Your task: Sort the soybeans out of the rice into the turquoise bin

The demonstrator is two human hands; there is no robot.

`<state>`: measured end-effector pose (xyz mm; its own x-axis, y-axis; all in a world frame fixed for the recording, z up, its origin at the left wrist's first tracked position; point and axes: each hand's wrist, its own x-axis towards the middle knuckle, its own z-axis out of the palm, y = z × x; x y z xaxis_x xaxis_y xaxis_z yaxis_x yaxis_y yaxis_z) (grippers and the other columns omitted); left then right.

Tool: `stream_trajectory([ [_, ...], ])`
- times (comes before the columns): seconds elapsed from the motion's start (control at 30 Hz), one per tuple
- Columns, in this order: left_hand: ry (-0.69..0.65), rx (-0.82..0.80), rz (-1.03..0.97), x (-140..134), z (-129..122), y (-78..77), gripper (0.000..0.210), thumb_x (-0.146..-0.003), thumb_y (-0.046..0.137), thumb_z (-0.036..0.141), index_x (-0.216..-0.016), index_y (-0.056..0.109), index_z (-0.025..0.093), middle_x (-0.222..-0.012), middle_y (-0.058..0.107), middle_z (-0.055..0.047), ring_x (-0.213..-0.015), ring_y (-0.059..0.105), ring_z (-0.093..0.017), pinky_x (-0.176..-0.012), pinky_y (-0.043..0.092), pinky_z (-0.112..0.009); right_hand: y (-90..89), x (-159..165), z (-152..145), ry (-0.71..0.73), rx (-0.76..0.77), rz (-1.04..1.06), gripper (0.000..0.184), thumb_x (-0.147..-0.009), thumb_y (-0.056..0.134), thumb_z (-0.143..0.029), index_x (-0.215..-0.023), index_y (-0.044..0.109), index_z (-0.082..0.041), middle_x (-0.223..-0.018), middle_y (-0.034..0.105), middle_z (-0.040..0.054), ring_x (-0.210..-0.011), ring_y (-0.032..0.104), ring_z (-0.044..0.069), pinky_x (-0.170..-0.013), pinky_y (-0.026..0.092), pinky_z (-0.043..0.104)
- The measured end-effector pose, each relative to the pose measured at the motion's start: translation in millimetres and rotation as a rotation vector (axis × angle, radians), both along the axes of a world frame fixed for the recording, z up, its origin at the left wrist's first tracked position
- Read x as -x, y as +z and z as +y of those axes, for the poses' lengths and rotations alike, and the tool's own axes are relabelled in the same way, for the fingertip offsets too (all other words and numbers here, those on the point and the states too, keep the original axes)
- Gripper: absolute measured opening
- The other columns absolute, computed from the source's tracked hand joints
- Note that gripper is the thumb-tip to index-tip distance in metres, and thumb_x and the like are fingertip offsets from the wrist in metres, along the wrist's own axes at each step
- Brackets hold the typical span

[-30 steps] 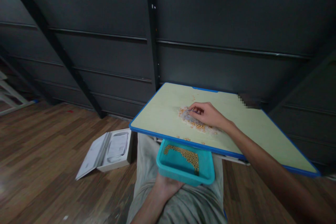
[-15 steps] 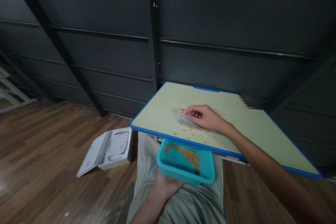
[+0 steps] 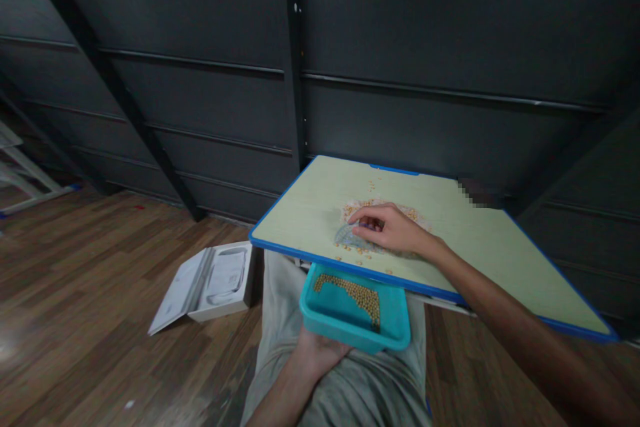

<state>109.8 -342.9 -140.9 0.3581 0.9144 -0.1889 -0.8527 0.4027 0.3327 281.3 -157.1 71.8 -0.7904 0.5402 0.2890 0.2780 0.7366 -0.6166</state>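
My left hand (image 3: 323, 352) supports a turquoise plastic tray (image 3: 340, 335) from below, its fingers mostly hidden under the base. Small round golden-tan grains (image 3: 363, 295), beans or beads, lie in a band along the tray's far and right sides. Over the table, my right hand (image 3: 387, 225) pinches a clear half-round plastic piece (image 3: 347, 235), shaped like a protractor, with its lower edge at the tabletop. Around and beyond that hand spreads a pile of tan grains mixed with finer pale bits (image 3: 410, 213). Several loose grains (image 3: 359, 251) lie nearer the table's front edge.
The pale green table (image 3: 480, 240) has a blue rim, and the tray sits just below its front edge. An open white box (image 3: 223, 283) lies on the wooden floor at left. A dark panelled wall (image 3: 225, 107) stands behind. White metal legs (image 3: 30, 170) show at far left.
My right hand and the clear half-round piece have moved slightly left and towards me, uncovering more of the pile behind. My left hand and the tray have stayed put.
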Motion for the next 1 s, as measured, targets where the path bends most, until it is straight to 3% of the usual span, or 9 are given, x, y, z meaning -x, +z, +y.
stream_trajectory([
  [0.17, 0.013, 0.022, 0.029, -2.9, -1.3, 18.0, 0.044, -0.104, 0.083, 0.061, -0.126, 0.097, 0.025, -0.149, 0.092, -0.015, -0.174, 0.060, -0.047, -0.144, 0.049, -0.067, 2.1, 1.6, -6.6, 0.003, 0.067, -0.026, 0.022, -0.109, 0.079, -0.036, -0.120, 0.091, -0.023, -0.087, 0.080, 0.0032, -0.076, 0.066, 0.020, -0.075, 0.051, 0.035],
  [0.3, 0.019, 0.036, 0.018, -5.0, -2.7, 31.2, 0.044, -0.102, 0.087, 0.056, -0.132, 0.095, 0.024, -0.155, 0.090, -0.015, -0.171, 0.062, -0.049, -0.144, 0.048, -0.068, 0.9, 3.4, -8.8, 0.033, 0.124, -0.036, 0.021, -0.108, 0.079, -0.038, -0.118, 0.090, -0.023, -0.083, 0.076, 0.0018, -0.074, 0.063, 0.019, -0.073, 0.050, 0.034],
  [0.7, 0.028, 0.045, 0.054, -6.9, -3.2, 43.7, 0.039, -0.095, 0.095, 0.053, -0.123, 0.096, 0.026, -0.154, 0.090, -0.013, -0.170, 0.064, -0.050, -0.145, 0.048, -0.068, -8.2, 5.1, -8.4, 0.104, 0.310, -0.032, 0.024, -0.105, 0.088, -0.044, -0.117, 0.090, -0.023, -0.083, 0.078, 0.0014, -0.074, 0.067, 0.019, -0.071, 0.053, 0.032],
  [0.83, 0.015, 0.028, 0.004, -7.9, -0.9, 38.6, 0.042, -0.104, 0.083, 0.053, -0.134, 0.094, 0.026, -0.158, 0.088, -0.013, -0.173, 0.061, -0.049, -0.146, 0.045, -0.072, -8.5, 4.8, -8.8, 0.129, 0.353, -0.043, 0.026, -0.105, 0.087, -0.045, -0.120, 0.089, -0.023, -0.081, 0.078, 0.0005, -0.072, 0.068, 0.019, -0.070, 0.053, 0.032],
  [1.0, 0.031, 0.020, -0.011, -7.5, -0.5, 25.0, 0.035, -0.105, 0.080, 0.044, -0.131, 0.094, 0.026, -0.155, 0.090, -0.013, -0.172, 0.061, -0.048, -0.145, 0.046, -0.071, -9.6, 4.9, -5.8, 0.070, 0.235, -0.036, 0.023, -0.106, 0.086, -0.042, -0.118, 0.090, -0.023, -0.084, 0.078, 0.0014, -0.073, 0.065, 0.018, -0.070, 0.050, 0.032],
])
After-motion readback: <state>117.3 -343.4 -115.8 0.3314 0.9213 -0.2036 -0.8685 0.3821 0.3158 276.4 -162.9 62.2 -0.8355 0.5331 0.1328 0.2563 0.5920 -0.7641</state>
